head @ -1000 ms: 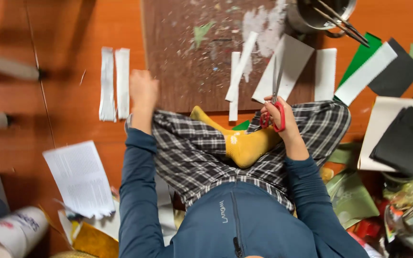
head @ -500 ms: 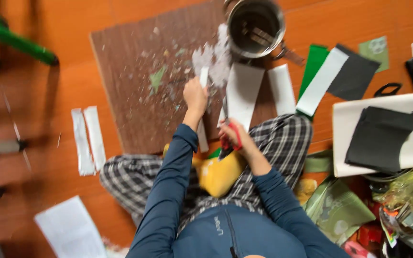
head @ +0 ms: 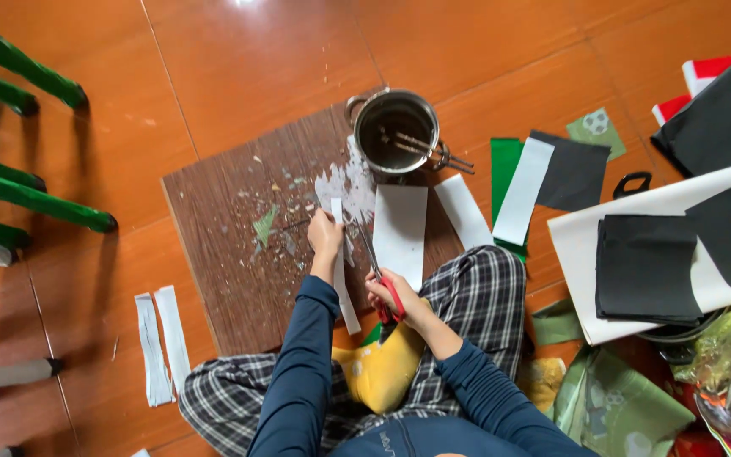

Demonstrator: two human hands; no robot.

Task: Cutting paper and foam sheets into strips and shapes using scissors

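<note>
White paper strip (head: 342,279), long, narrow, pinched by left hand (head: 325,239) fingers, right hand (head: 392,298) fingers gripping red-handled scissors (head: 376,275)

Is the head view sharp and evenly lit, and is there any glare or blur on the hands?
Head view: mostly sharp; the left hand on the white paper strip and the right hand with the red-handled scissors show slight softness only. A bright glare spot sits on the orange floor tiles at the top edge; shadows are soft.
</note>
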